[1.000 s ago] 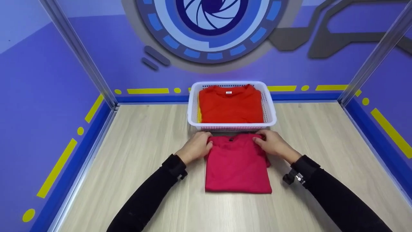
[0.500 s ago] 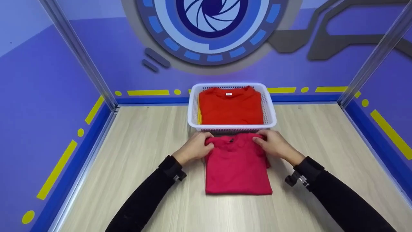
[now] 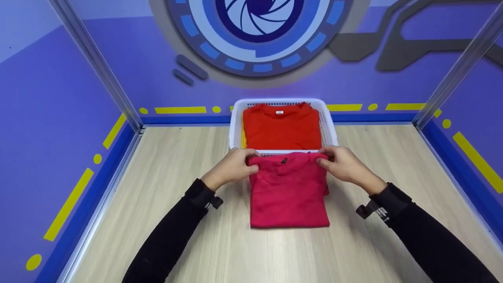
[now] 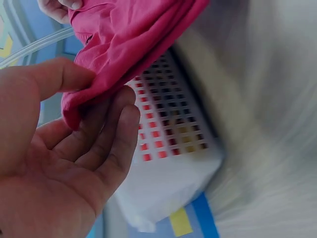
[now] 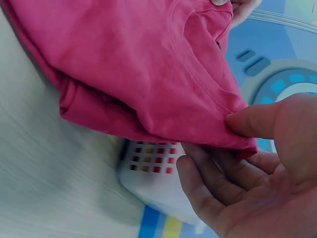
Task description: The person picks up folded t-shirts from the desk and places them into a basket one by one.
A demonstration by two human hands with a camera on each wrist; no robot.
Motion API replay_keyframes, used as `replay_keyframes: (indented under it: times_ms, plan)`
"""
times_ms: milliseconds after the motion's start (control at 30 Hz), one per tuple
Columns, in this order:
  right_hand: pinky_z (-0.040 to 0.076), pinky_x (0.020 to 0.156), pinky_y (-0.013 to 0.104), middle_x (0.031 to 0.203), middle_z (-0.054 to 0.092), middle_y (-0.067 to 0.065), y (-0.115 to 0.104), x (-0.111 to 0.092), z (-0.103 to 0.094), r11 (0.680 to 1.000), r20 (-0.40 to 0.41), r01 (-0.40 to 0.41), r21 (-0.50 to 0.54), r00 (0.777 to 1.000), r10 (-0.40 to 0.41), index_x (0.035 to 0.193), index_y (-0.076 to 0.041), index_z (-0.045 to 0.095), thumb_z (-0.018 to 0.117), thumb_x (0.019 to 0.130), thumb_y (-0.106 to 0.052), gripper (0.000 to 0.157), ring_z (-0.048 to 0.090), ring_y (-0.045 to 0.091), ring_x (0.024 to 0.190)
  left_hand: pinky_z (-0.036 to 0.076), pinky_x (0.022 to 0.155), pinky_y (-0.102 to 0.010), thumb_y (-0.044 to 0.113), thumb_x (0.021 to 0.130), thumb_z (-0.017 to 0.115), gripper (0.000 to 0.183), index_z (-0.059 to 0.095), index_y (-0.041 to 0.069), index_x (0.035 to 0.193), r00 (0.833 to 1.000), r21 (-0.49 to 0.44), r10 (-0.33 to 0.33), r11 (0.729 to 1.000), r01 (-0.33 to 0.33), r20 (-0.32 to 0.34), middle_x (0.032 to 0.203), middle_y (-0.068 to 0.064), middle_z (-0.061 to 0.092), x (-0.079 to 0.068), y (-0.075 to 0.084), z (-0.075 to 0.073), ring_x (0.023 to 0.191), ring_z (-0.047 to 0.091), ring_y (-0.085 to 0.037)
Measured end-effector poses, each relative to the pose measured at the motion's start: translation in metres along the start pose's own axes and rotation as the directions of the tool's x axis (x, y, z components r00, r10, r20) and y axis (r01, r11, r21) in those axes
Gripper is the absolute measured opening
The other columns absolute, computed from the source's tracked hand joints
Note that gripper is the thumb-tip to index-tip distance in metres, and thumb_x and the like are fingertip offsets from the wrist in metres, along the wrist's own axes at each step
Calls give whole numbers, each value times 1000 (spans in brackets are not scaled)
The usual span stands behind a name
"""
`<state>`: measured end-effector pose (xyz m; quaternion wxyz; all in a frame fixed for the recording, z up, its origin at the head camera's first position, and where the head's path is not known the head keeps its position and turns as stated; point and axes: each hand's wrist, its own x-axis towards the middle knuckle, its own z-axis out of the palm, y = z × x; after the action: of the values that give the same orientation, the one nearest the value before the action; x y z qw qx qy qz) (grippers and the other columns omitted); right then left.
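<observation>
A folded crimson T-shirt (image 3: 289,196) hangs between both hands, its collar edge raised toward the basket's front rim. My left hand (image 3: 235,165) pinches its left far corner, thumb on top and fingers underneath, as the left wrist view shows on the shirt (image 4: 119,44). The right far corner is pinched the same way by my right hand (image 3: 344,165); in the right wrist view the thumb presses the cloth (image 5: 138,74) from above. A dark label (image 3: 284,160) shows inside the collar. Just beyond stands a white plastic basket (image 3: 232,129) holding a folded orange-red T-shirt (image 3: 281,129).
A bit of yellow cloth (image 3: 243,139) shows at the left inside the basket. The wooden table (image 3: 177,157) is bounded by a printed back wall (image 3: 188,90) and blue side walls, with metal posts (image 3: 98,70) at the corners.
Both hands have lifted the crimson shirt's collar end and moved it away from me, up to the basket's front rim. Its near hem has shifted slightly toward the basket too.
</observation>
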<state>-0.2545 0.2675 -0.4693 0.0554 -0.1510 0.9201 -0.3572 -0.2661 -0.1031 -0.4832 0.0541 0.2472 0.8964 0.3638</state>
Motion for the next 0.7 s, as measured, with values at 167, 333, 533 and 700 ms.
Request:
replay_keyframes:
  times_ms: [167,333,533,700]
  plan:
    - [55,79,21,103,79,11,-9,-1,-13,1000,-15,12,-3,1000,-12,117,-5,75,67,104,-10,16,68,20,91,46,70,-29,12,91,72,25,72,11,116,1000,-7,17,1000,-17,-21,82,4,61,1,12,-12,73,56,-12]
    - [56,80,18,105,81,12,-18,-5,-26,999,-21,42,19,999,-41,117,-6,75,69,105,-8,14,71,22,93,51,79,-32,9,90,72,22,70,12,112,998,-11,50,999,-51,-36,92,0,71,-1,22,-24,85,63,-15]
    - [53,83,17,113,84,12,-30,-13,-43,999,-32,51,-1,998,-51,128,-10,80,75,106,-17,24,76,24,99,51,77,-29,10,94,73,34,76,12,128,995,-55,84,995,-86,-46,96,1,79,-5,30,-38,79,63,-12]
    - [52,81,17,109,84,9,-39,-18,-53,998,-68,55,-39,996,-57,126,-13,83,78,104,-21,23,75,17,96,53,73,-26,12,97,74,25,82,15,120,994,-96,93,990,-99,-63,94,1,79,-9,37,-47,79,68,-13]
